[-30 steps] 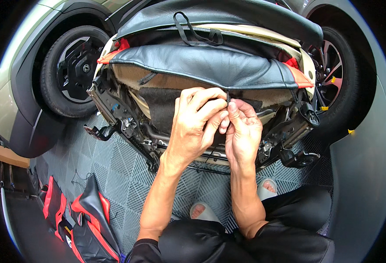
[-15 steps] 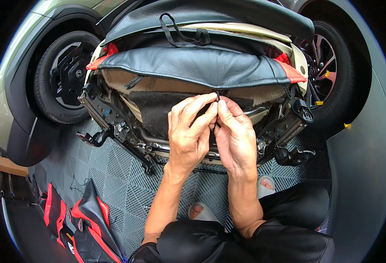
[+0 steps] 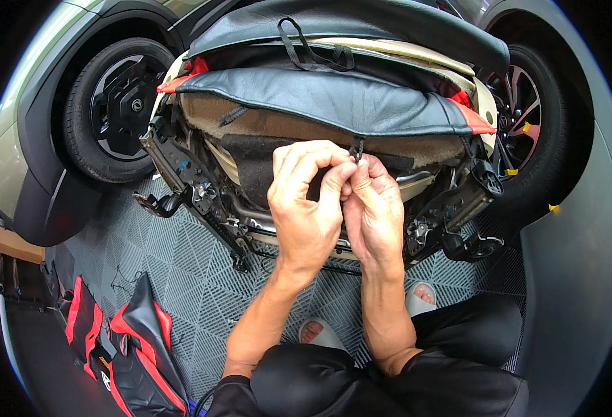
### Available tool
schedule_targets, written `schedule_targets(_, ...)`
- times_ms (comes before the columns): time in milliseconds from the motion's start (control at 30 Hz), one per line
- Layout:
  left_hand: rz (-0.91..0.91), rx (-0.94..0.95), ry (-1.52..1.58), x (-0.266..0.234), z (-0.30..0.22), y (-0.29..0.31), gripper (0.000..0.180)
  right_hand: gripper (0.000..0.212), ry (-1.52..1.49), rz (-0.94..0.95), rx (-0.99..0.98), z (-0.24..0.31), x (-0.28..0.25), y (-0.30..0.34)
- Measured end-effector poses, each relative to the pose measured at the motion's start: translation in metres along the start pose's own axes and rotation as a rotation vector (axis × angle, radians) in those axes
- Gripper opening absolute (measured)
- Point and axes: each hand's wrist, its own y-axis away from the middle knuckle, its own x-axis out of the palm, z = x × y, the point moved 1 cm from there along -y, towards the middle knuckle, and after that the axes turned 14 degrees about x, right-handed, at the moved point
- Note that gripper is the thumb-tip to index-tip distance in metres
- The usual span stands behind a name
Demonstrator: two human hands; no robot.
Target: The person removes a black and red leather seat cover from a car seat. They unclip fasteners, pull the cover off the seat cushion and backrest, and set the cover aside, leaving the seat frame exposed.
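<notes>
A car seat with its metal frame exposed is in front of me, partly covered by a black and red leather-look seat cover [image 3: 320, 101]. From the middle of the cover's lower edge hangs a short black strap [image 3: 358, 147], which looks twisted or knotted. My left hand [image 3: 306, 201] pinches it between thumb and fingers. Close against it, my right hand [image 3: 377, 219] grips the same strap from the other side. The strap's lower end is hidden by my fingers. A looped black strap [image 3: 313, 55] lies higher on the cover.
Metal seat rails [image 3: 208, 222] stick out at both sides of the seat. Car wheels [image 3: 121, 108] stand left and right. Other black and red cover pieces [image 3: 142, 340] lie at lower left on the grey tiled floor [image 3: 194, 306].
The strap now shows a twisted or knotted stretch above my fingers. My left fingertips have drawn down a little from the cover's edge, and the view has shifted slightly.
</notes>
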Motion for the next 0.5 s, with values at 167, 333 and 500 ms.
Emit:
schedule_targets(167, -0.083, -0.07, 0.291, 0.003, 0.01, 0.028, 0.014, 0.018, 0.235, -0.292, -0.17, 0.0, 0.015, 0.018)
schedule_targets(333, 0.008, -0.046, 0.198, -0.007, 0.017, 0.045, 0.021, 0.032, 0.404, -0.133, 0.223, 0.004, -0.001, 0.038)
schedule_targets(500, 0.132, 0.118, -0.033, -0.014, 0.021, 0.051, 0.02, 0.033, 0.18, 0.021, 0.291, 0.019, 0.006, 0.025)
